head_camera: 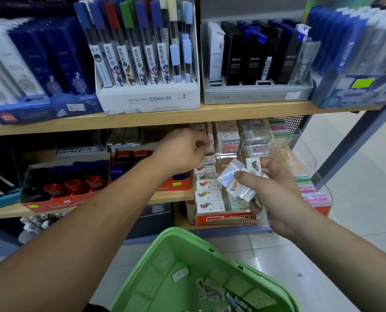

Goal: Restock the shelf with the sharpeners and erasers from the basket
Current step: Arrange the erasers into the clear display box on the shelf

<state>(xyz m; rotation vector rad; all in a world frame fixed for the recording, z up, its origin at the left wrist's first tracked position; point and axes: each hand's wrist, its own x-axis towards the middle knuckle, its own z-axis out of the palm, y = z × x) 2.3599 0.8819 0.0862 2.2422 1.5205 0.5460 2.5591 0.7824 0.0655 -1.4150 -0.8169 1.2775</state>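
The basket (162, 253) is matt green plastic, the shelf board (232, 111) wood-look, the eraser tray (309, 158) clear glossy plastic; the erasers (237, 183) wear shiny film.

Reaches with the left hand (183, 152) over the column of koi-printed erasers (207, 184) in the clear tray (307, 156) at the right end of the lower shelf (169, 197), fingers curled. Grips a bunch of wrapped erasers (235, 181) in the right hand (282, 194), just in front of that tray. Looks down on a green basket (165, 251) holding a few more packets (212, 289).
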